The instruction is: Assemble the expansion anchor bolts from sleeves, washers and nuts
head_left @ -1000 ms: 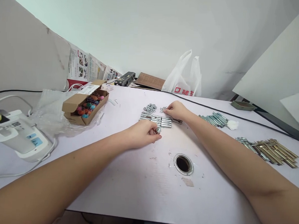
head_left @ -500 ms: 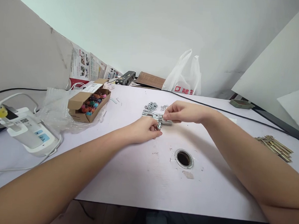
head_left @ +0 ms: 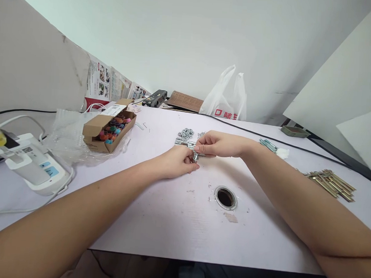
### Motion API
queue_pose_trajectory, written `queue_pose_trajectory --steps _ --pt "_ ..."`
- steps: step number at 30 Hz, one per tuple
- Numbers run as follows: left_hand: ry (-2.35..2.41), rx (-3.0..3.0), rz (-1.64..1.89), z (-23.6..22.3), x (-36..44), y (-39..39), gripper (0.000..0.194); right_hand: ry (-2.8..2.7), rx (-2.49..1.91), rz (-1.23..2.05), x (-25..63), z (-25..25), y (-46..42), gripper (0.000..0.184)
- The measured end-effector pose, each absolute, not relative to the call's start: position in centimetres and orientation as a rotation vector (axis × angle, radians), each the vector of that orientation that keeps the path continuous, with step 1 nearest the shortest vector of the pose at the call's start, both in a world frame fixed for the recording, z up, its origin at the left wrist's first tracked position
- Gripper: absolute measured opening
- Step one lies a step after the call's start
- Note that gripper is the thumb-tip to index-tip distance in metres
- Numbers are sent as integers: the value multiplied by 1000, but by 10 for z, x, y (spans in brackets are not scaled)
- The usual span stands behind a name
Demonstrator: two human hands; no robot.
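My left hand (head_left: 178, 161) rests low over the white table, its thumb and fingers closed around a short shiny metal sleeve (head_left: 195, 157) that stands roughly upright. Just above that sleeve, my right hand (head_left: 216, 143) has its thumb and forefinger pinched together; whatever is between them is hidden. Behind both hands lie several silvery metal tubes (head_left: 181, 141), partly covered by the fingers. A cluster of metal nuts (head_left: 185, 133) sits beyond the tubes. Small washer-like rings (head_left: 201, 135) lie beside it, partly behind my right hand.
Brass-coloured rods (head_left: 332, 184) and silvery-green bolts (head_left: 268, 145) lie to the right. An open cardboard box (head_left: 93, 144) of colourful pieces stands left, near a white power strip (head_left: 51, 177). A ringed hole (head_left: 226, 198) opens in the table (head_left: 168, 221). A plastic bag (head_left: 225, 97) stands behind.
My right hand has come left and slightly down, closer to the sleeve in my left hand. The left hand keeps its grip. The view has shifted slightly, and the silvery-green bolts now show.
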State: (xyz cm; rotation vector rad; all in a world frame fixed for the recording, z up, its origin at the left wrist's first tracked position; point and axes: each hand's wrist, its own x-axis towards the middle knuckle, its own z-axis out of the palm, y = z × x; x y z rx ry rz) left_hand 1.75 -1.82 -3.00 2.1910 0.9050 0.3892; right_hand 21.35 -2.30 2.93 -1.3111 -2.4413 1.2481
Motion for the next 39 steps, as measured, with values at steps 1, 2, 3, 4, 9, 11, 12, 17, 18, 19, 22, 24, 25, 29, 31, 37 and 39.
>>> queue_pose_trajectory --steps 1,2,3,4,9,11,12,17,18,19,22,24,25,29,31,37,39 --pt "898 2197 391 -30 18 -18 23 -2438 -1308 1262 213 28 -22 40" --pt "893 2201 390 -30 18 -18 23 -2433 -1309 1273 213 28 -22 41" --pt "892 2203 390 -31 18 -18 23 -2429 -1314 1279 212 27 -21 42" --pt "892 2205 393 -31 18 -18 24 -2425 -1321 1280 212 27 -21 43" --pt "863 2207 408 -30 16 -18 20 -2430 -1324 1322 213 28 -21 46" --pt "846 2203 415 -30 16 -19 19 -2441 -1315 1353 213 29 -22 46" --pt "844 2201 418 -30 16 -19 19 -2444 -1312 1361 213 30 -22 46" --pt "870 2207 404 -30 16 -19 22 -2408 -1420 1158 217 24 -15 46" --pt "880 2206 404 -31 16 -19 22 -2376 -1492 1016 218 19 -12 44" --pt "889 2204 407 -31 16 -19 21 -2331 -1576 832 219 14 -7 42" --pt "889 2205 407 -33 15 -18 22 -2185 -1752 324 216 -5 11 29" --pt "886 2218 403 -34 14 -18 23 -2164 -1781 201 212 -16 25 24" --pt "885 2223 400 -34 14 -18 23 -2175 -1780 193 209 -20 32 24" --pt "881 2210 396 -35 15 -17 23 -2228 -1772 203 200 -27 54 19" --pt "889 2196 394 -36 15 -16 23 -2241 -1774 211 199 -28 59 18" --pt "889 2225 397 -39 16 -14 23 -2242 -1783 201 205 -27 60 27" --pt "895 2231 403 -40 16 -14 23 -2267 -1761 243 205 -26 59 25"
